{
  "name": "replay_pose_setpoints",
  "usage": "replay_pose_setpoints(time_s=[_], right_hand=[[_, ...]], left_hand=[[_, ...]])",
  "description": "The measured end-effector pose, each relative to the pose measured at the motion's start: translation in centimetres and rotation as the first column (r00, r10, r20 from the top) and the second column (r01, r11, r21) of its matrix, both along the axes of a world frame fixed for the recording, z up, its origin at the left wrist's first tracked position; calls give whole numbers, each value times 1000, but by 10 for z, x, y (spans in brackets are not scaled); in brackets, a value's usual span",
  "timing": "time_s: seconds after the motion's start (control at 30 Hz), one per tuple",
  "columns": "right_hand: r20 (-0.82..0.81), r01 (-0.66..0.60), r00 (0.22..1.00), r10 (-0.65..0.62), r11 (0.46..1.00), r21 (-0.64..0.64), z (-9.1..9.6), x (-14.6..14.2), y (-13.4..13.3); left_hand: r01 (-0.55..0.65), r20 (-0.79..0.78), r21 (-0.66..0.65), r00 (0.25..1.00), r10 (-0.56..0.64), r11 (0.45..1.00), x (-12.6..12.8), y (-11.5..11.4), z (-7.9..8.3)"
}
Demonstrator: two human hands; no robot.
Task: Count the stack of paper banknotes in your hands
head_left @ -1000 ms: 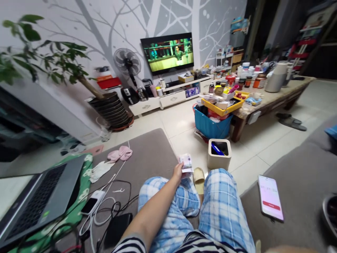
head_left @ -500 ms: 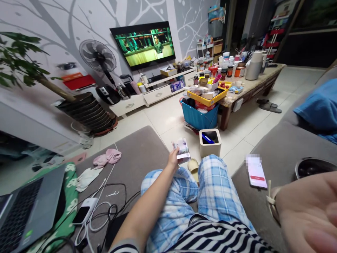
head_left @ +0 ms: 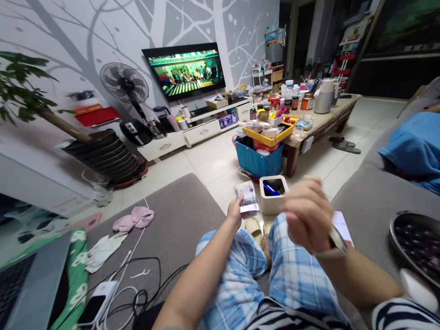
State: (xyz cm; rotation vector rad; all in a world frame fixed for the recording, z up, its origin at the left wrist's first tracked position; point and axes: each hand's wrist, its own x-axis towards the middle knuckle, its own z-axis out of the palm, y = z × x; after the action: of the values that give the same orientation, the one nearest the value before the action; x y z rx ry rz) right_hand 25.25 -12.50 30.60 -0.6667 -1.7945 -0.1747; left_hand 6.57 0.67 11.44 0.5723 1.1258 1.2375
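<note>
We've got the banknotes [head_left: 246, 198] pinched in our left hand [head_left: 235, 214], while our right hand [head_left: 307, 214], blurred, fingers loosely curled and apparently empty, hasn't reached them.

L hand [head_left: 235, 212] grips banknotes [head_left: 246, 198] w/ fingers over knee; R hand [head_left: 308, 213] blurred, raised beside bin [head_left: 272, 194].

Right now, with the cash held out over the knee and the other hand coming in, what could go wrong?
1. The left hand pinches the banknotes only at one edge, fanned; a loose grip could let some slip toward the open bin or the floor.
2. The right hand is blurred in motion in front of the phone on the sofa edge; a knock might push it off.
</note>
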Motion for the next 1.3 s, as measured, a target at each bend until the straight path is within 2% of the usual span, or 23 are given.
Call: replay_pose_setpoints(time_s=[0.03,0.1,0.17,0.23,0.33,0.53,0.67,0.8,0.93,1.03,1.1,1.23,1.3], right_hand=[[-59,29,998,-31,999,-31,-20,-8,30],[-89,101,989,-119,978,-182,-68,-22,86],[-100,144,976,-193,920,-364,-117,-31,128],[-129,112,967,-220,821,-559,-156,-35,152],[-225,-29,950,-215,658,-753,-188,-35,165],[-426,-278,869,-251,462,-842,-221,-37,178],[-475,-367,852,-220,394,-842,-240,-45,186],[-436,-353,877,-204,342,-871,-242,-52,186],[-336,-229,886,-319,327,-917,-238,-50,178],[-280,-170,881,-381,297,-940,-238,-46,176],[-271,-172,895,-354,286,-943,-239,-45,177],[-302,-198,903,-305,328,-924,-244,-47,181],[-358,-256,890,-283,338,-906,-245,-47,183]], left_hand=[[-5,11,-3,1000,5,1000,0,3,4],[-27,34,-36,999,28,999,1,9,11],[-55,65,-89,996,61,994,2,15,12],[-77,92,-146,992,92,986,4,21,8],[-113,87,-230,987,136,967,6,27,-8],[-161,79,-258,979,187,953,4,35,-43],[-159,28,-277,984,173,948,-3,32,-57],[-120,27,-268,991,132,956,-3,28,-62],[-93,80,-216,990,113,972,6,27,-63],[-90,135,-158,985,112,983,12,28,-65],[-85,149,-143,983,107,986,14,28,-68],[-112,145,-155,980,135,982,17,30,-71],[-114,163,-178,976,144,977,16,32,-71]])
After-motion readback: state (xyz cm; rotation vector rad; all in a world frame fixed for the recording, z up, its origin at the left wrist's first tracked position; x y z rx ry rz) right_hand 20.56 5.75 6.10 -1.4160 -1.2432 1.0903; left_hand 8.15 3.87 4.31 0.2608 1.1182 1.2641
